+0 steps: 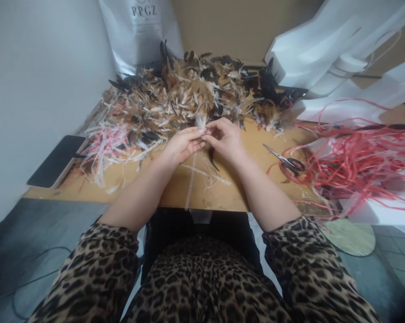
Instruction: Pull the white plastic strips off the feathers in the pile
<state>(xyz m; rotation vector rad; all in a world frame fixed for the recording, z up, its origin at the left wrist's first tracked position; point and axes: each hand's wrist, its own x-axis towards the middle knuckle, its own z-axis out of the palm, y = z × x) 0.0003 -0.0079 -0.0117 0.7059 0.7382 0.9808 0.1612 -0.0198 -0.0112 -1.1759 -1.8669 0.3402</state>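
My left hand [186, 142] and my right hand [225, 138] meet over the middle of the table, fingertips pinched together. Between them stands a small feather [201, 120], pale at its base, its tip blending into the pile behind. My left thumb and fingers grip its base; the right fingers press close against the same spot, and whether they hold the feather too is partly hidden. Just beyond the hands lies a large heap of brown, cream and black feathers [189, 96]. Thin clear strips [190, 184] and a dark feather [213, 160] lie on the tabletop below my hands.
Scissors [285, 158] lie right of my hands, beside a tangle of red and clear strips [353, 166]. At left are a phone [57, 161] and a pink-white strip bundle [104, 146]. A white bag [143, 36] stands behind the heap; white sheeting [310, 49] fills the back right.
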